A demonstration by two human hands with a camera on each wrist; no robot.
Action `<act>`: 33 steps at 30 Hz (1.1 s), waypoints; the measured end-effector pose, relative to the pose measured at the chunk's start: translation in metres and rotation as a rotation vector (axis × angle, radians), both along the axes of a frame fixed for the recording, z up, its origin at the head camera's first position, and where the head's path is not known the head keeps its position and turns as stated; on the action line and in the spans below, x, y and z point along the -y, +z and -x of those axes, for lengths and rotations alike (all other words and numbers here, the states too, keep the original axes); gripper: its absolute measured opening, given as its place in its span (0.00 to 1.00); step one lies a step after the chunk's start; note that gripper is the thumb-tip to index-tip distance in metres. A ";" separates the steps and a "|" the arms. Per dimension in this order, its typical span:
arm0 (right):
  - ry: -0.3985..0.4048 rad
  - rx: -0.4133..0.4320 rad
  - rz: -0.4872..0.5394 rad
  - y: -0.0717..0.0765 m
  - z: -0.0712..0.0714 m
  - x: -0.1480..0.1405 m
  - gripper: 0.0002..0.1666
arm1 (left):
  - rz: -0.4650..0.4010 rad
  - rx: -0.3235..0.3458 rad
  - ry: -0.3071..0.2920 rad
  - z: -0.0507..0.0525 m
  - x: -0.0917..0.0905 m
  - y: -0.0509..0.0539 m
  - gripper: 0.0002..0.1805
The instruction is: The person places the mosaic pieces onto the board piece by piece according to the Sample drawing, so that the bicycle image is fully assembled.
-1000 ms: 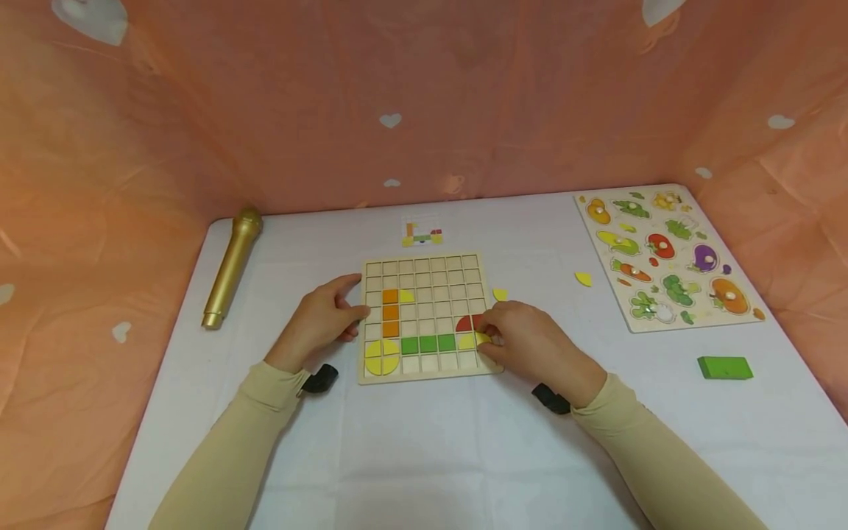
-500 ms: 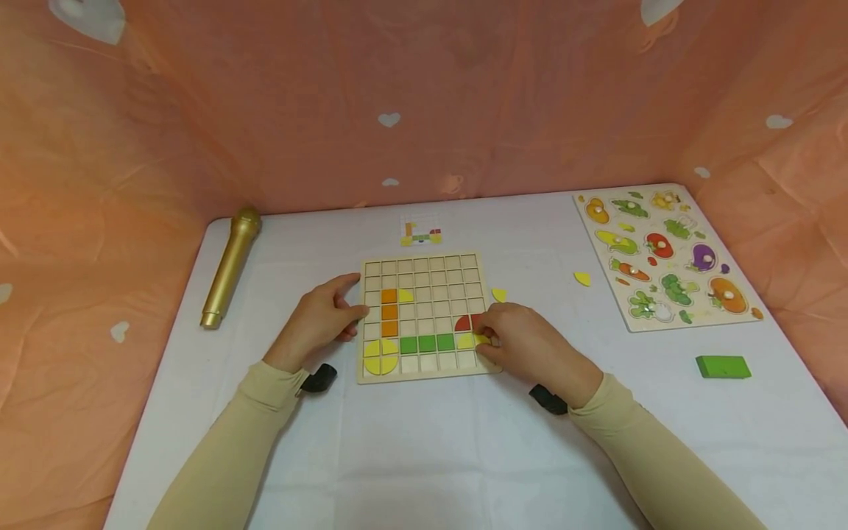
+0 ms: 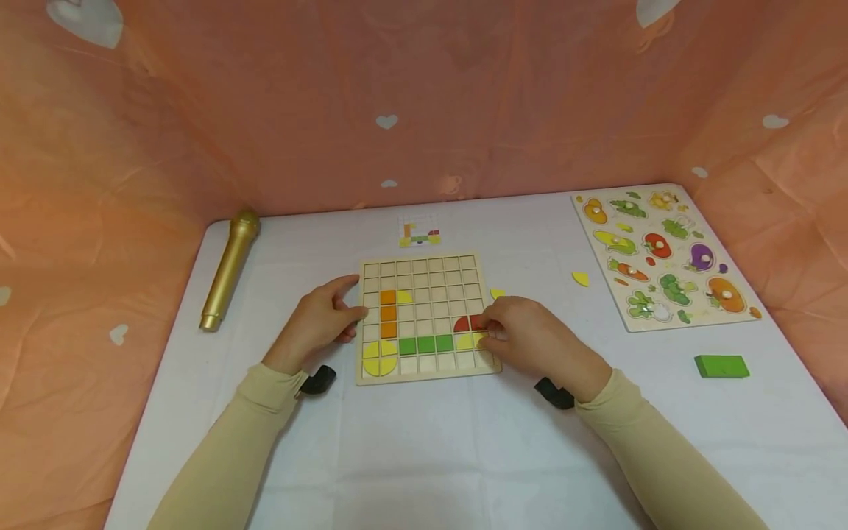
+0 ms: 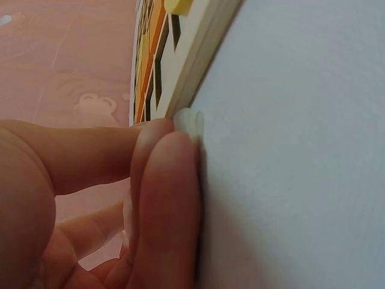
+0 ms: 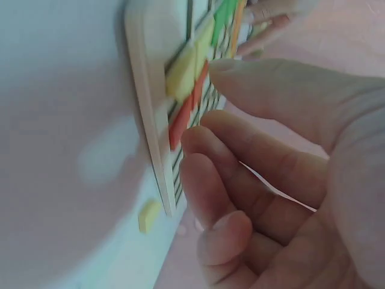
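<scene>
On the white table lies a wooden grid board (image 3: pixel 424 278) with flat coloured tiles in its cells. It carries orange squares (image 3: pixel 389 314), green squares (image 3: pixel 426 344) and a circle of yellow quarter tiles (image 3: pixel 380 358). My left hand (image 3: pixel 316 320) touches the board's left edge with thumb and index fingertips. At the right edge hovers my right hand (image 3: pixel 530 335), thumb and fingers apart, nothing between them in the right wrist view. Just under its fingertips are red tiles (image 3: pixel 461 324) and yellow tiles (image 5: pixel 181 78) set in the board; the head view partly hides them.
A pattern card (image 3: pixel 419 231) lies behind the board. Loose yellow quarter tiles (image 3: pixel 580 279) lie right of it. A vegetable knob puzzle (image 3: pixel 652 254) and a green block (image 3: pixel 722 366) are further right. A gold microphone (image 3: pixel 230 272) lies at the left.
My right hand has shifted slightly and its thumb and fingers have drawn a little off the yellow tile at the board's right edge. The left hand stays at the left edge.
</scene>
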State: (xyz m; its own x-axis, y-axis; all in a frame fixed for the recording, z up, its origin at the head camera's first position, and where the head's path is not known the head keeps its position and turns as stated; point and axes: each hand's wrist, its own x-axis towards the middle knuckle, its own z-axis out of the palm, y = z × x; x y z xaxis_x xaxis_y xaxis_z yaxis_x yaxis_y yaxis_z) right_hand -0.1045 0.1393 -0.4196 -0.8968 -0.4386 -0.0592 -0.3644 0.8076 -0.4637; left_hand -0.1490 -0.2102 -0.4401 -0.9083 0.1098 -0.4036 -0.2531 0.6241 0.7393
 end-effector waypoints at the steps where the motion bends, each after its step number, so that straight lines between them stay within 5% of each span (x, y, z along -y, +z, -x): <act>1: -0.014 0.000 0.006 0.001 0.002 -0.003 0.12 | -0.002 0.000 0.002 0.000 0.000 0.000 0.41; 8: -0.093 0.011 -0.004 -0.002 0.020 -0.026 0.16 | -0.012 0.008 0.004 -0.002 0.001 -0.001 0.41; 21: -0.069 -0.001 -0.071 -0.008 0.049 -0.024 0.19 | -0.008 0.000 0.013 0.000 0.001 -0.002 0.41; 33: -0.094 0.034 -0.095 -0.005 0.043 -0.022 0.15 | -0.004 -0.007 0.010 0.000 0.000 -0.002 0.41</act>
